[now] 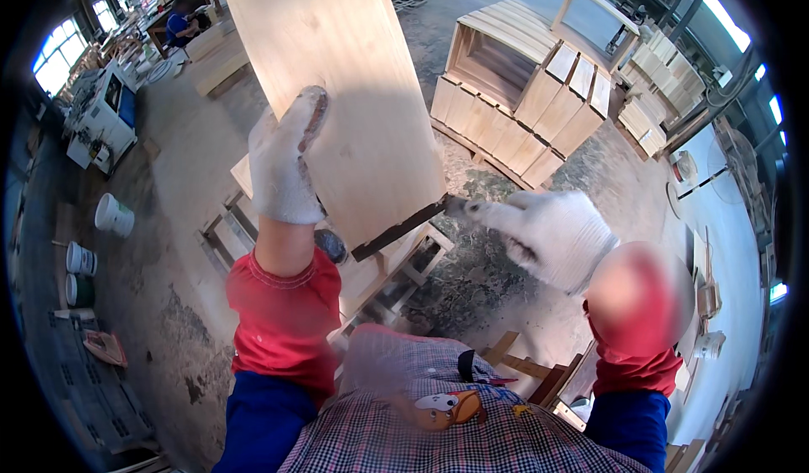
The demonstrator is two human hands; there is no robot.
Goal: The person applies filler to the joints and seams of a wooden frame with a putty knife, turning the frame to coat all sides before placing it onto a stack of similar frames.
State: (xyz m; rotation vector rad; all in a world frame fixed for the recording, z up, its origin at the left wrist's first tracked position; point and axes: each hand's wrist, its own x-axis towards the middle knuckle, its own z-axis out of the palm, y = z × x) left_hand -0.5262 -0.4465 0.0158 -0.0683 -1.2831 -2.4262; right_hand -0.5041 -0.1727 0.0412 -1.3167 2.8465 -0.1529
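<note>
A wide, pale wooden board rises in front of me, tilted, with a dark strip along its near lower edge. My left hand, in a white work glove, grips the board's left side, its thumb lying on the broad face. At the right end of the dark edge is my right hand, also gloved. Its fingers are closed around a small greyish piece that touches or nearly touches the board's corner; its kind is too small to tell. Under the board, a wooden stand is partly hidden.
Ahead to the right, wooden boxes with dark edges are stacked on a pallet. More pale wood pieces stand behind them. White buckets and a machine are on the left. A person sits far off at the left.
</note>
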